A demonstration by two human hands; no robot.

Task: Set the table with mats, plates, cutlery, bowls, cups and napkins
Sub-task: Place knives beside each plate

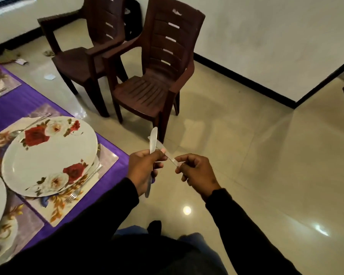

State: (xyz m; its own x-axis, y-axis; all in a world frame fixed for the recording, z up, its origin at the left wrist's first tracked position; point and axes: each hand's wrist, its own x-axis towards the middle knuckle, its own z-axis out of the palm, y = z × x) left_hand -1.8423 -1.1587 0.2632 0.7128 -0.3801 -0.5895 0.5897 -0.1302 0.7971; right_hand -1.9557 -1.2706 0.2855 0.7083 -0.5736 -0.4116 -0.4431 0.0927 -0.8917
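Two knives (153, 142) crossed mid-frame, over the floor, right of the counter (109, 175). Left hand (142, 171) curled round one, long axis near vertical, blade up; right hand (195, 172) fingers (182, 158) pinched on the other's handle, running up-left. Nearest setting lower left: plate (48, 155), fork (83, 183); left hand nearer.

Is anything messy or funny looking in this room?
Yes. Bits of paper and scraps lie on the floor by the far wall, near the two brown chairs. On the table, the rose plate pokes past the corner of its mat. The left hand holds a knife over the floor.
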